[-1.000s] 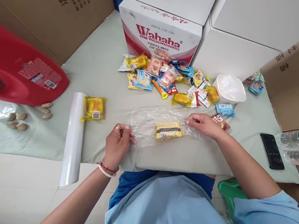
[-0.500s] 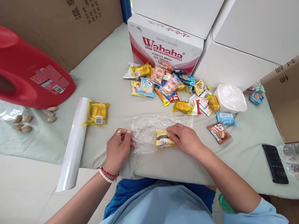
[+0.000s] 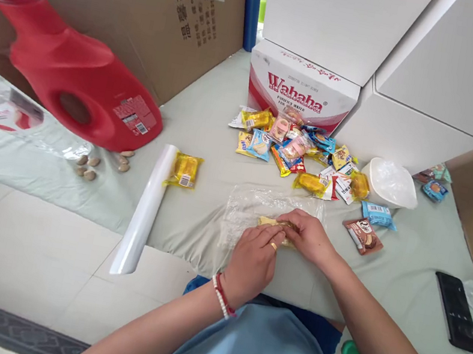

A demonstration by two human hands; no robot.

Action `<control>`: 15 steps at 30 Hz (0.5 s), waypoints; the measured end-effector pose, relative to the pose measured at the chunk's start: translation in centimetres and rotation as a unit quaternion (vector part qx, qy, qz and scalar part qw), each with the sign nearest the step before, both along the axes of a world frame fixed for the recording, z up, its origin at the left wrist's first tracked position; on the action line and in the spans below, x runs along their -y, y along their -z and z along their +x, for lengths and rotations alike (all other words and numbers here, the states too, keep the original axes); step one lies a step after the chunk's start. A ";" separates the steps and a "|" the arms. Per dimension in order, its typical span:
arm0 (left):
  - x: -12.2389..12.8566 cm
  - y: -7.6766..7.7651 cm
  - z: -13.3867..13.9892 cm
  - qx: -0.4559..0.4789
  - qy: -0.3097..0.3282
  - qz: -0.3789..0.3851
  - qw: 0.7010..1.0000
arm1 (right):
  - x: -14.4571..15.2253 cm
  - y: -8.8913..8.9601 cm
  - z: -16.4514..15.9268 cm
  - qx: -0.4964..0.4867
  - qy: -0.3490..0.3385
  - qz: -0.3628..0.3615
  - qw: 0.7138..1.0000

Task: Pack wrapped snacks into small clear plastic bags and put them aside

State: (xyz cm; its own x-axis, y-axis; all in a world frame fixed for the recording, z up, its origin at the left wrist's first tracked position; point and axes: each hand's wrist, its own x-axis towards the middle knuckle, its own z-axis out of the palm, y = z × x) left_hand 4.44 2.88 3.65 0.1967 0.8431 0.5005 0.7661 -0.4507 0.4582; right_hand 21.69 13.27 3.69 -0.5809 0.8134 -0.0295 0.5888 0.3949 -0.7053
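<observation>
A clear plastic film point(image 3: 240, 205) lies spread on the cloth near the table's front edge. On it rests a small yellow snack packet point(image 3: 266, 221), mostly covered by my fingers. My right hand point(image 3: 309, 237) grips the packet's right end, fingers bent. From the front left, my left hand point(image 3: 253, 259) closes over the packet, its fingertips meeting those of the right. Left of the film, a yellow-wrapped snack point(image 3: 186, 170) touches a white roll point(image 3: 146, 210) that juts past the table edge.
Several wrapped snacks point(image 3: 296, 148) are heaped before a Wahaba-style water carton marked Wahaha point(image 3: 303, 85). A white bowl point(image 3: 391, 195) with film inside stands right of them. A red jug point(image 3: 83, 83) and bottle stand left; a phone point(image 3: 457, 312) lies right.
My left hand has left the film's left edge and moved right onto the packet. My right hand stays at the packet. The camera view has shifted.
</observation>
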 end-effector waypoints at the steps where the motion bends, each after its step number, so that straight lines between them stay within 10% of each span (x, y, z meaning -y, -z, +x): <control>1: -0.5 0.7 0.4 -0.021 -0.009 -0.019 1.000 | 0.0 0.0 0.1 -0.005 -0.006 -0.008 1.000; 8: -1.4 2.5 0.6 -0.098 -0.016 -0.001 0.995 | -1.8 -0.6 0.3 0.032 -0.026 -0.058 0.997; 15: -1.3 1.0 0.9 -0.160 -0.044 -0.091 0.982 | -7.2 -0.1 -2.6 0.214 -0.034 0.116 0.969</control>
State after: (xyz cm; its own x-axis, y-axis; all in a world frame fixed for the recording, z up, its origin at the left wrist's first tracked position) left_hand 5.38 4.19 2.69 0.2409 0.9340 0.2637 0.9167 -0.3083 0.2543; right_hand 19.11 20.43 3.78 -0.6076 0.7879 -0.1008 0.7755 0.5609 -0.2897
